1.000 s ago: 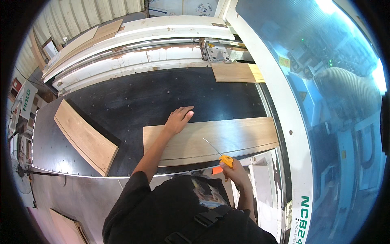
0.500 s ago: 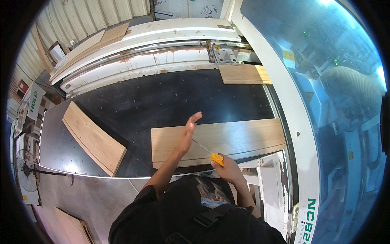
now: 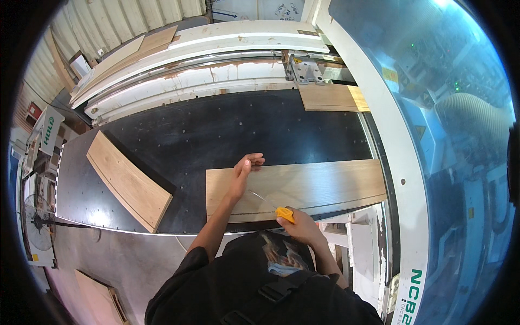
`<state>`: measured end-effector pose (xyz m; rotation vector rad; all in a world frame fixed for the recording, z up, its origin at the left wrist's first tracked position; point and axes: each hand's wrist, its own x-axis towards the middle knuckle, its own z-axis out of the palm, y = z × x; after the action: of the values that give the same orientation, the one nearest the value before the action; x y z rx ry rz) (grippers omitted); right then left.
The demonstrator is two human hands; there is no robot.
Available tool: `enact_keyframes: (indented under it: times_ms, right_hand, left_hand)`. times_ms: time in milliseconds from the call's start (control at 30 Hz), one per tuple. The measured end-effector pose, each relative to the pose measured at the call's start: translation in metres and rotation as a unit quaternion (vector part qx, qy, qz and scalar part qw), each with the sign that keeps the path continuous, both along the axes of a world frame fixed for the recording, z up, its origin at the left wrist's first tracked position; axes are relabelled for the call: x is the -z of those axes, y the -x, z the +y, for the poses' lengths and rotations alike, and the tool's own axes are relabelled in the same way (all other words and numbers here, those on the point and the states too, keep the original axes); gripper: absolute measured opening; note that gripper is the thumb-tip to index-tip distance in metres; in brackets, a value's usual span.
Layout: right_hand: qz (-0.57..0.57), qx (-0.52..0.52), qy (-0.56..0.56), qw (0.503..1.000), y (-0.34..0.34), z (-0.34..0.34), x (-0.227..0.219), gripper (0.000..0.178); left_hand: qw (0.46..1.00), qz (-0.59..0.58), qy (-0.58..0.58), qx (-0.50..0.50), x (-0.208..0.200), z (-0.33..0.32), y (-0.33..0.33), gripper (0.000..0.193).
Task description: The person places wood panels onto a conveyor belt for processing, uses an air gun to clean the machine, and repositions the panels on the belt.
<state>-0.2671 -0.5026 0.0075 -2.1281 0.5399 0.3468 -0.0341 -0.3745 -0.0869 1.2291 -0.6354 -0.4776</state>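
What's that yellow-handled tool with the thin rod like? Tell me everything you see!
The slim tool with a bright yellow handle has a thin, silvery, metal-looking rod, slightly bent. The bare right hand grips the handle, partly hiding it. The rod slants forward and leftward over the pale wooden board, its tip near the bare left hand. Whether the tip touches anything isn't clear.

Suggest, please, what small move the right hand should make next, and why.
Perhaps the right hand should angle the yellow-handled tool away from the left hand, since its thin shaft points toward the left wrist, with the tip close by, above the wooden board.
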Motion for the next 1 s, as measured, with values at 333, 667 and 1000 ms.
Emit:
enact_keyframes:
  times_ms: [333, 667, 1000]
  right_hand:
    - [0.006, -0.002, -0.004, 1.0, -0.004, -0.001, 0.006, 0.048]
    - [0.002, 0.0, -0.022, 1.0, -0.003, -0.003, 0.009, 0.044]
    - [-0.026, 0.004, 0.004, 1.0, -0.006, 0.004, 0.011, 0.044]
  left_hand:
    - [1.0, -0.02, -0.009, 0.002, -0.011, 0.002, 0.003, 0.064]
    - [0.998, -0.046, -0.031, 0.008, -0.017, 0.003, 0.003, 0.061]
    - [0.995, -0.075, -0.054, 0.03, -0.023, 0.004, 0.007, 0.052]
